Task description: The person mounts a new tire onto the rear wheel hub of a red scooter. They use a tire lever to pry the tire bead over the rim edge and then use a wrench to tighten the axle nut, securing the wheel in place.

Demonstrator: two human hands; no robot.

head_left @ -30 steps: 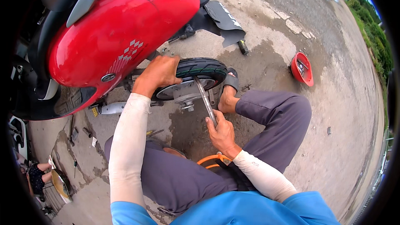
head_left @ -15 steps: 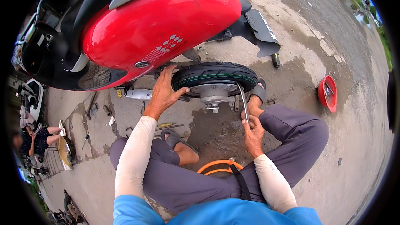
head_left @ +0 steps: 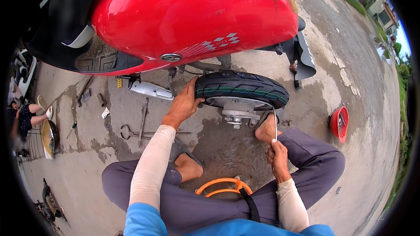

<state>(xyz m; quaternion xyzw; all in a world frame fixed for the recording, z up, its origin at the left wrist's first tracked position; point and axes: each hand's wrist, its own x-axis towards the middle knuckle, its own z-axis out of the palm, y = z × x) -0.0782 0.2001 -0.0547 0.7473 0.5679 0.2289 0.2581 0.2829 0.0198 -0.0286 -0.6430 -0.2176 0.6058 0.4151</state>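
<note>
A wheel with a black tire [head_left: 240,85] stands in front of me, its metal rim and silver hub [head_left: 236,114] facing my way. My left hand [head_left: 183,102] grips the tire's left side, thumb at the front and fingers around the tread. In my right hand [head_left: 279,159] is a slim metal tire lever [head_left: 275,124], held in a closed fist. The lever's upper end meets the rim edge at the wheel's right; whether it is hooked under the tire bead I cannot tell. Just beyond the wheel is a red scooter [head_left: 192,17].
An orange ring-shaped stool [head_left: 210,185] is between my legs. Pliers [head_left: 127,132], long rods [head_left: 143,120] and a silver metal part [head_left: 151,89] lie left. A red bowl [head_left: 339,124] holds small parts at right. A basin [head_left: 49,137] is near a seated person [head_left: 28,118] far left.
The view has shifted, so the scooter looks larger and farther right. My right hand has moved down and right with the lever, which stands more upright. My left hand still grips the tire.
</note>
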